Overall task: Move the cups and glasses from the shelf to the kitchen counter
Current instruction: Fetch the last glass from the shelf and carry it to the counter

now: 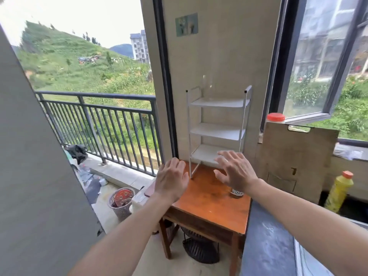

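glass [207, 84], clear and faint against the beige wall, stands upright on the top tier of the white three-tier shelf [217, 132], toward that tier's far left. the shelf stands at the far end of the orange-brown wooden table [209, 208], its back close to the wall. a second small cup [237, 192] with a patterned base sits on the table near its right edge, partly hidden under the right wrist. both forearms reach forward from the near edge of the view. the left hand [171, 178] hovers palm down over the table's far left corner, fingers straight and a little spread, grasping nothing, just left of the shelf's near left leg. the right hand [235, 170] is raised in front of the lowest tier, fingers fanned and released, thumb pointing left; whether its fingertips touch the tier i cannot tell. between the two hands the table top lies bare, up to the shelf's feet. at the table's left edge a white box [139, 200] with a phone [150, 190] on it sits close by, and beyond it are a lilac basket [120, 204] and the balcony railing [95, 116]. to the right the table meets a dark worktop [268, 236]; a cardboard sheet [298, 160] leans at the far side there, with a yellow bottle [338, 192] beside it and a red-lidded jar [275, 117] behind it.
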The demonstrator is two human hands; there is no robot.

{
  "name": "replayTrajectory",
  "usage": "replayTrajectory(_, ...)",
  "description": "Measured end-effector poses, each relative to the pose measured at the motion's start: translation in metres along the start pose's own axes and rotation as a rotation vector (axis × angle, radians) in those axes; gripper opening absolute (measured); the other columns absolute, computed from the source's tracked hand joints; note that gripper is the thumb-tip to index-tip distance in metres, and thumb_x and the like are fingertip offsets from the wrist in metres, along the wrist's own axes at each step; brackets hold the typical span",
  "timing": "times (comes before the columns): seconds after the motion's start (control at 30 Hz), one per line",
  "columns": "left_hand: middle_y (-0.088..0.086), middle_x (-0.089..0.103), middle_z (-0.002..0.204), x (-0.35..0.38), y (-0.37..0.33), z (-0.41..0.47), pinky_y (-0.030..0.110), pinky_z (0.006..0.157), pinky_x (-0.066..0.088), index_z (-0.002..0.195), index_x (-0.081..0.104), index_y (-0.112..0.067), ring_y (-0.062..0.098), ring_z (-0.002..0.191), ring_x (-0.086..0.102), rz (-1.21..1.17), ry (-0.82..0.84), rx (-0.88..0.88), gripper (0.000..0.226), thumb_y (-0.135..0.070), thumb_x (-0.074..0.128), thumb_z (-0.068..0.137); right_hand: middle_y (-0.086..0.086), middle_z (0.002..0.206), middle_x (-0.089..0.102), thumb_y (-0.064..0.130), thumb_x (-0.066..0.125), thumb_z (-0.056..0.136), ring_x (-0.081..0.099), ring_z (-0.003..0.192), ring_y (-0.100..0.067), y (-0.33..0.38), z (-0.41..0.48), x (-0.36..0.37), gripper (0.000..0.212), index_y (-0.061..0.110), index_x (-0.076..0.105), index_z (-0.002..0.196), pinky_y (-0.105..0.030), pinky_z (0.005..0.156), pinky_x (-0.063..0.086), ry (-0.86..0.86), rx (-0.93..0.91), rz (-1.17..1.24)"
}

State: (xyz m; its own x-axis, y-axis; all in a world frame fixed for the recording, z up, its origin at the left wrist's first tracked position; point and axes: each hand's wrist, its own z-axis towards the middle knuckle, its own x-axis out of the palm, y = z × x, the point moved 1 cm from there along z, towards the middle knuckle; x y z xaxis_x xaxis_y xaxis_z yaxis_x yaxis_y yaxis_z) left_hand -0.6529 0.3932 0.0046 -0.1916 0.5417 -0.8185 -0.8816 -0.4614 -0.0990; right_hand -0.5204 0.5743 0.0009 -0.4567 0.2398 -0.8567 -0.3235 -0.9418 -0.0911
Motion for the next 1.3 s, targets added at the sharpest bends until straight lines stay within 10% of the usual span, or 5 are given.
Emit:
replayTrajectory(0.63,0.010,0.057,0.118,0.084,0.034,0.341,0.033,0.079,0.042,0.118,0.054,-0.009,0.027,0.101,0.057,-0.301,-0.171,0.005,0.033,-0.027,0.054,0.090,-0.014,0.113,0.060,0.032,0.061,0.086,0.057,0.101,-0.034,-0.171,0.259,0.051,0.036,0.008,0.058,0.113,-0.042,0.084,0.045,-0.167,0.224,-0.054)
replayTrajectory(1.1,0.016,0.037,0.138,0.175,0.029,0.505,0.040,0.097,0.034,0.147,0.010,-0.008,0.034,0.125,0.040,-0.683,-0.060,-0.122,0.094,-0.035,0.068,0.078,-0.006,0.117,0.057,0.048,0.043,0.088,0.051,0.108,-0.027,-0.206,0.307,0.066,0.038,0.022,0.059,0.110,-0.034,0.079,0.039,0.129,0.641,-0.055)
replayTrajectory(1.3,0.014,0.051,0.130,0.203,0.025,0.525,0.039,0.090,0.038,0.144,0.016,-0.016,0.034,0.119,0.046,-0.853,-0.067,-0.145,0.085,-0.029,0.067,0.078,-0.006,0.117,0.057,0.048,0.041,0.092,0.049,0.110,-0.026,-0.200,0.308,0.062,0.038,0.022,0.059,0.112,-0.031,0.071,0.031,0.115,0.629,-0.130)
